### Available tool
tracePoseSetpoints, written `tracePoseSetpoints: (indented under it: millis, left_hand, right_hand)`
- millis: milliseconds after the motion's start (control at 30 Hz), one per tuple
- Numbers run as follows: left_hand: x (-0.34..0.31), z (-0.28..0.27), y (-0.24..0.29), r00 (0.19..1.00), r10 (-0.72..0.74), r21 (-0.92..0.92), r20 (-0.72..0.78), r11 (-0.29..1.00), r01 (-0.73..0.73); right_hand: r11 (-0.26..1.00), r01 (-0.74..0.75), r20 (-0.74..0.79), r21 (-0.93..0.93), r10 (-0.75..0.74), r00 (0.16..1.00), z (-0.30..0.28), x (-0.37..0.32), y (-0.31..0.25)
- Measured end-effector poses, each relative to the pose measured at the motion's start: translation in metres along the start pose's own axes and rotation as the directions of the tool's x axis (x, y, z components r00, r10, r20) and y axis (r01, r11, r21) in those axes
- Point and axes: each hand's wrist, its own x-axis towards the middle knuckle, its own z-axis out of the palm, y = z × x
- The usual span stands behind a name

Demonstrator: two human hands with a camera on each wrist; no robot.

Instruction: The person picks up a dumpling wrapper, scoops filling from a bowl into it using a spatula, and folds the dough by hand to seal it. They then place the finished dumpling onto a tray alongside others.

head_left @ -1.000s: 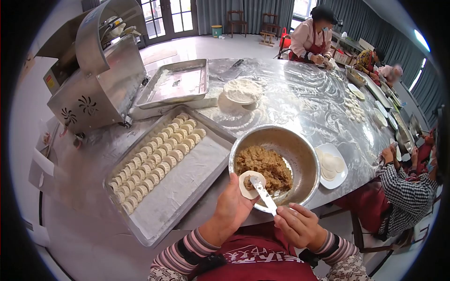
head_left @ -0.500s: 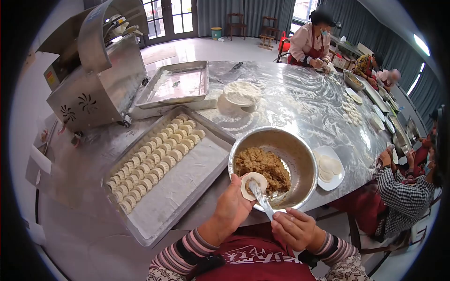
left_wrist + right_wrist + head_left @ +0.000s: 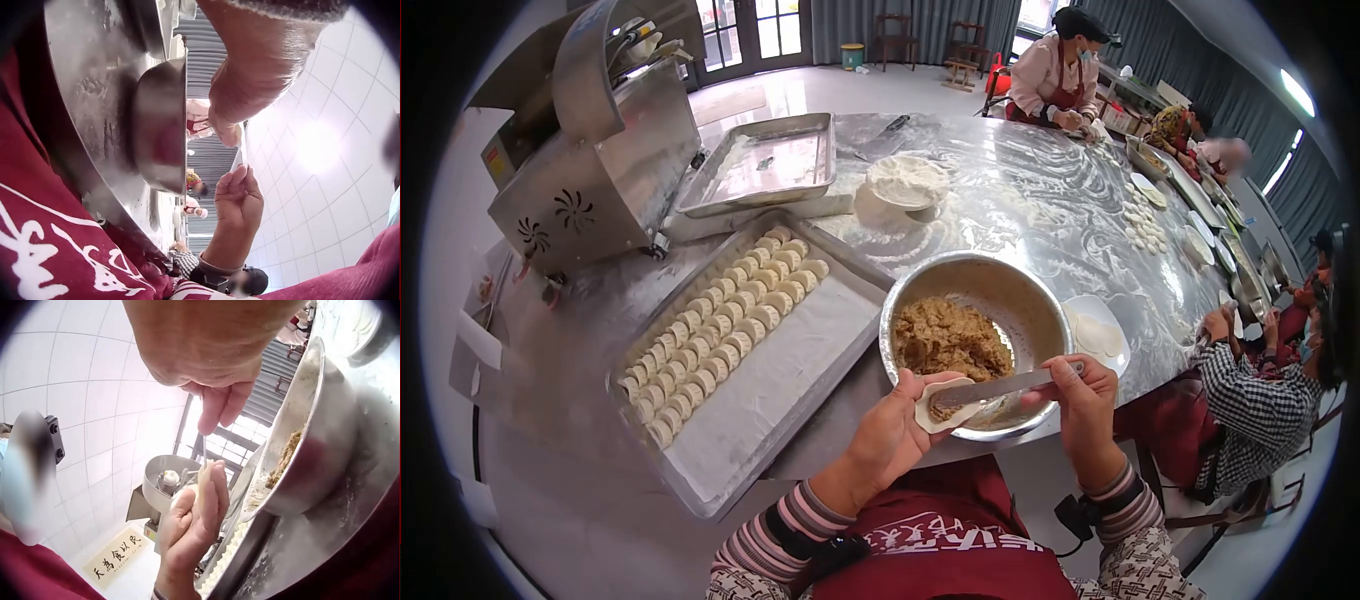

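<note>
My left hand (image 3: 885, 435) holds a round dough wrapper (image 3: 928, 418) by its edge, with a bit of brown filling (image 3: 942, 409) on it. My right hand (image 3: 1092, 408) grips the handle of a flat spatula (image 3: 1012, 384), its blade lying over the wrapper. Both hands are at the near rim of a steel bowl (image 3: 1050, 292), which holds a mound of minced filling (image 3: 950, 335). From the right wrist view, the left fingers (image 3: 209, 494) cup the wrapper and the spatula comes down to it from above.
Left of the bowl lies a lined tray (image 3: 800, 370) with rows of dumplings (image 3: 720, 335). A white plate (image 3: 1122, 360) of wrappers stands to the right. Behind are a flour bowl (image 3: 908, 182), another tray (image 3: 775, 160) and a steel machine (image 3: 605, 175). Other people sit around the table.
The right hand has moved right and up, and the spatula has swung from steep to nearly level across the wrapper. The left hand has tilted the wrapper and brought it slightly lower.
</note>
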Motion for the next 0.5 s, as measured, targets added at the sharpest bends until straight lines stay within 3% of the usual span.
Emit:
tracePoseSetpoints:
  millis: [233, 300, 433, 500]
  left_hand:
    - [0.002, -0.005, 0.001, 1.0, -0.015, 0.021, -0.019, 1.0, 0.016]
    - [0.001, -0.002, 0.001, 0.999, -0.044, 0.012, -0.016, 0.999, 0.044]
    - [0.001, -0.003, 0.001, 0.999, -0.049, -0.003, -0.005, 0.999, 0.049]
    - [0.001, -0.005, 0.002, 0.999, -0.032, 0.0, -0.021, 0.999, 0.032]
  right_hand:
    - [0.999, 0.011, 0.021, 0.053, -0.012, 1.0, 0.005, -0.003, -0.009]
    - [0.997, 0.013, 0.093, -0.073, -0.006, 0.996, 0.009, 0.0, -0.005]
    - [0.997, -0.02, 0.078, -0.069, 0.025, 0.997, 0.001, 0.012, -0.006]
    - [0.995, -0.006, 0.004, 0.103, 0.006, 1.0, -0.005, 0.015, -0.009]
